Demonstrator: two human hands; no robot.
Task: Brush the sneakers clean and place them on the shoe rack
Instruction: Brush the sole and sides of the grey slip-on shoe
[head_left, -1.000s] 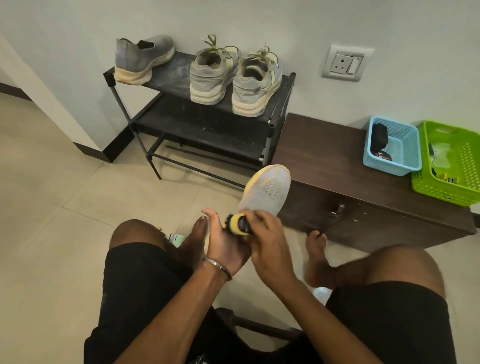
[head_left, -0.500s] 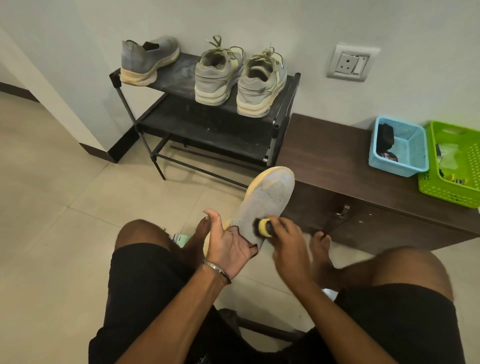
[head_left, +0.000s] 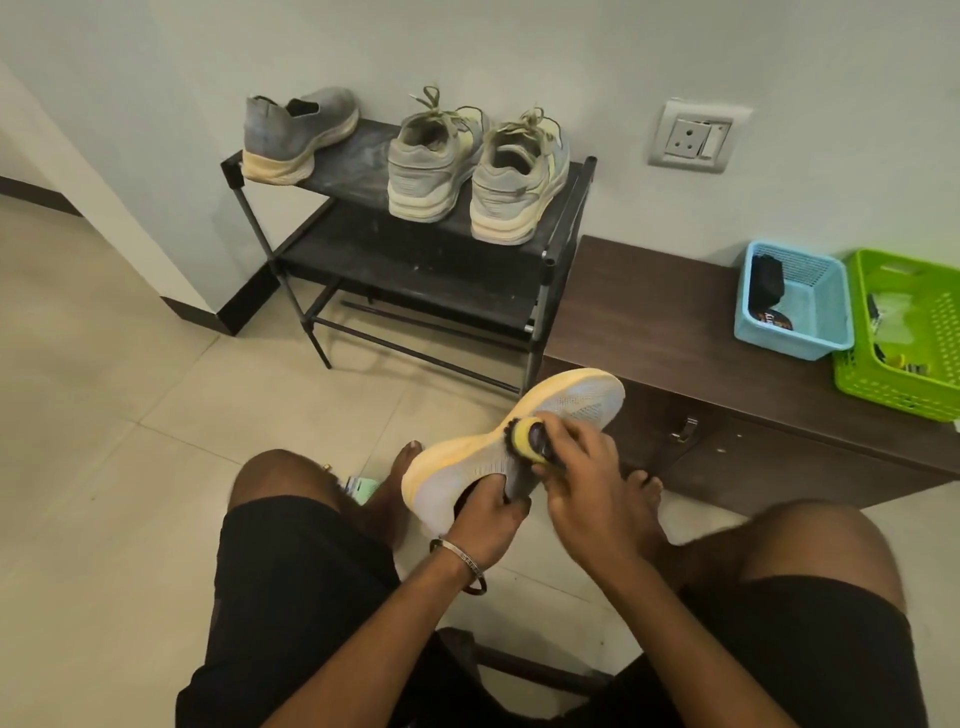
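Head view shows a seated person holding a pale grey sneaker (head_left: 483, 467) with a yellowish sole at the lower middle of the frame, above the tiled floor (head_left: 130, 415). Its long axis runs diagonally: the toe points to the upper right, toward the dark brown counter (head_left: 675, 322), and the heel opening points to the lower left. The left hand (head_left: 483, 525) grips the sneaker at the collar, with fingers curled into the opening. The right hand (head_left: 587, 478) holds a small brush (head_left: 524, 436) with a yellow body and dark bristles, and the brush touches the middle of the sneaker.

At the upper middle stands a black shoe rack (head_left: 415, 260). On its top shelf a grey slip-on shoe (head_left: 298, 135) lies at the left end, and a pair of laced sneakers (head_left: 478, 166) stands at the right, heels toward the camera. On the counter at the right edge, a blue basket (head_left: 795, 301) is just beside a green basket (head_left: 904, 332).
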